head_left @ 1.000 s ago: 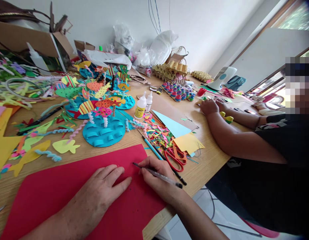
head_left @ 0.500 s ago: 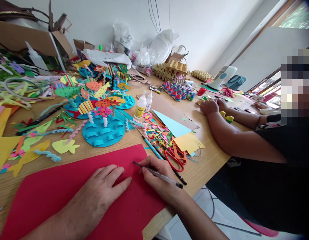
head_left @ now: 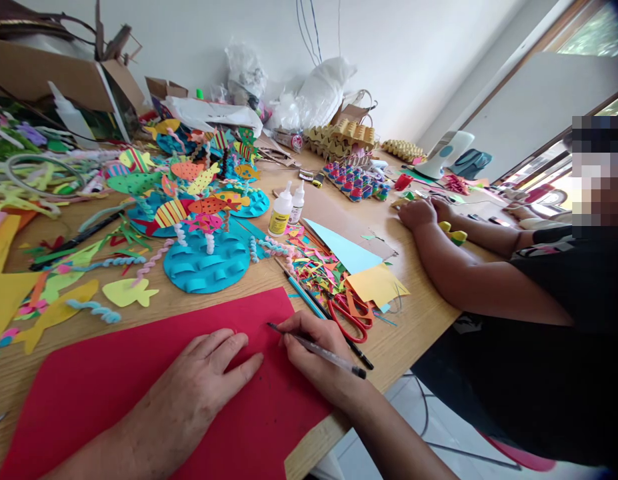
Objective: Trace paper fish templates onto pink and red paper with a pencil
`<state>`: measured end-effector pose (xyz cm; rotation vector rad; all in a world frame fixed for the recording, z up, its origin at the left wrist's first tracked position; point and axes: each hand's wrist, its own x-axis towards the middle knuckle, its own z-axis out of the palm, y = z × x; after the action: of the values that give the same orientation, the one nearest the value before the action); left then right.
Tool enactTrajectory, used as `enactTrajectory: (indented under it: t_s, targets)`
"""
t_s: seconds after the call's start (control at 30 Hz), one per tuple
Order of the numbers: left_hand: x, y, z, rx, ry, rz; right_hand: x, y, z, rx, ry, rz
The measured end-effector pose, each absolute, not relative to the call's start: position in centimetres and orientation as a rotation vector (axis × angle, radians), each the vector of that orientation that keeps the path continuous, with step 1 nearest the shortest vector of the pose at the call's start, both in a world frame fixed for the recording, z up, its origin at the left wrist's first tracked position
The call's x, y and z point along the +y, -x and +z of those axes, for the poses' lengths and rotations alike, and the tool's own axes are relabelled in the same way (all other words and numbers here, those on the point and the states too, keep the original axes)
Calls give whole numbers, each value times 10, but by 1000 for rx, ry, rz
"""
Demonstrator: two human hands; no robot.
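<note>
A sheet of red paper lies on the wooden table in front of me. My left hand rests on it with the fingers stretched out, pressing it flat. Pinched in my right hand is a pen with a clear barrel and a dark end; its tip meets the paper, or nearly so, near the top right edge. A few small dark marks show on the red sheet below the pen. Red-handled scissors and a black pencil lie just beyond my right hand.
Blue discs with paper fish on curled stems stand beyond the sheet. Two glue bottles, colourful paper scraps and a light blue paper piece lie nearby. Another person's arm rests on the table at the right.
The other person's head has shifted slightly to the right. My hands, the pen and the red paper look the same.
</note>
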<state>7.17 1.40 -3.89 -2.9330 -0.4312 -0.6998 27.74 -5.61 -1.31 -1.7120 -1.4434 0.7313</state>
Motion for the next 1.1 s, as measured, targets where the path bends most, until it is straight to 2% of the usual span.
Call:
enactTrajectory:
  t_s: [1.1]
  targets:
    - [15,-71,-41,-406,2943,-704,-56,-279,-14,-1426,1710,804]
